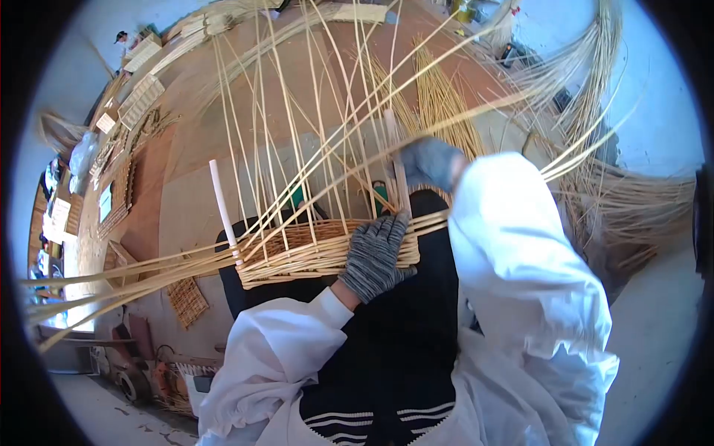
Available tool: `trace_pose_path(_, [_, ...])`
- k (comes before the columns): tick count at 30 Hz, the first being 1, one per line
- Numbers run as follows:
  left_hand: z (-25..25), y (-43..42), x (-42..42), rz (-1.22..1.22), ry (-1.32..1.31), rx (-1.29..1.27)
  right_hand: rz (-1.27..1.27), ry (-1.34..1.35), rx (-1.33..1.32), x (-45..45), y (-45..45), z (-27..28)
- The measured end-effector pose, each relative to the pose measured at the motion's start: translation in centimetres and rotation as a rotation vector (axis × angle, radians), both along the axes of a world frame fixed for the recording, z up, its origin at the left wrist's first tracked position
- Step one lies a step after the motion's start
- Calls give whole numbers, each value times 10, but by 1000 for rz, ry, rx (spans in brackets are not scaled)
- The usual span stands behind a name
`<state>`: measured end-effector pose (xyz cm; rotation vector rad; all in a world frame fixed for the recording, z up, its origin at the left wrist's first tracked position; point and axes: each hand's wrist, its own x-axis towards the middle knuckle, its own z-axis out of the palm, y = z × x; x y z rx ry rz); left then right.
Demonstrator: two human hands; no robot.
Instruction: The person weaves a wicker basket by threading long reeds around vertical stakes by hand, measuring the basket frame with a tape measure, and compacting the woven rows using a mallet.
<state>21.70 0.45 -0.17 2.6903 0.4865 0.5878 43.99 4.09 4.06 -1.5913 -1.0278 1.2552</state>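
Observation:
A partly woven wicker basket [297,260] rests across my lap, with long upright canes [294,126] rising from it. My left hand [374,253], in a grey knitted glove, is closed over the basket's near wall by its right corner. Pale corner posts stand at the left end [223,201] and the right end [398,163]. My right hand [428,163], gloved and blurred, is just beyond the right post; its fingers are smeared and what it holds is unclear. Loose weaving canes [149,273] stick out far to the left.
Bundles of cane lie on the floor ahead [446,97] and hang at the right wall [595,59]. Woven panels [141,100] lie at the left, with a small woven piece [186,301] nearer. A person [123,39] is at the far upper left. Tools lie at the lower left.

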Motion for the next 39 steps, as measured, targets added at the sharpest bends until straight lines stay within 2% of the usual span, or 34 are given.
trace_pose_path(2, [0,1,0,-5,-21,-8,73,-55,31,-13,19,-8])
trace_pose_path(4, [-1,3,2,8,-19,3,-323,467,-185,-35,28,9])
trace_pose_path(5, [-4,4,2,2,-62,2,-396,452,-232,-41,31,6])
trace_pose_path(10, [-2,0,2,13,-86,-9,-312,666,-133,-27,26,-13])
trace_pose_path(12, [-12,2,5,-24,-147,78,-367,330,3,-38,20,-5])
trace_pose_path(13, [-21,3,9,-64,-189,154,-195,-162,10,-23,24,-16])
trace_pose_path(14, [-8,-1,2,7,-261,-93,-293,121,40,-22,22,-18])
trace_pose_path(15, [16,0,4,42,-147,-337,-242,-154,-27,-12,35,-26])
trace_pose_path(16, [-17,2,20,74,-165,11,128,-784,-15,9,28,-29])
trace_pose_path(17, [18,-15,20,511,192,758,-1,-667,-26,-25,-5,27])
trace_pose_path(18, [-2,2,32,190,134,198,-18,-771,258,-41,-32,50])
trace_pose_path(19, [-25,4,38,313,-230,261,45,-653,256,-56,-62,78])
trace_pose_path(20, [-2,9,42,492,15,-246,198,-583,157,-60,-93,93])
trace_pose_path(21, [4,8,43,519,-107,-264,739,-653,509,-19,-112,49])
trace_pose_path(22, [14,4,41,537,-231,-280,749,-518,283,-32,-137,64])
trace_pose_path(23, [28,4,37,533,-244,-275,674,-688,-216,-45,-150,81])
trace_pose_path(24, [59,6,29,472,-248,-289,671,-700,-222,-44,-147,74])
trace_pose_path(26, [116,9,9,411,-257,-299,527,-1287,359,-38,-130,45])
trace_pose_path(28, [168,12,-5,116,-502,-474,373,-1451,427,-23,-113,51])
trace_pose_path(31, [185,55,-9,-131,-755,-406,184,-1628,366,11,-108,92])
trace_pose_path(32, [185,77,-13,-243,-786,-362,140,-1680,338,15,-110,111])
trace_pose_path(34, [166,116,-10,-276,-857,-1255,84,-1758,308,5,-106,146])
trace_pose_path(35, [146,131,-9,-224,-867,-1129,75,-1755,299,-9,-99,161])
trace_pose_path(36, [122,148,-8,-172,-877,-1003,137,-1649,-8,-35,-89,180])
trace_pose_path(37, [82,172,-1,-336,-1002,-1344,197,-1518,-305,-51,-85,188])
trace_pose_path(38, [50,182,5,-508,-1113,-1685,192,-1515,-310,-45,-86,165])
trace_pose_path(39, [35,170,-3,-297,-1134,-1628,232,-1717,-145,-33,-83,122])
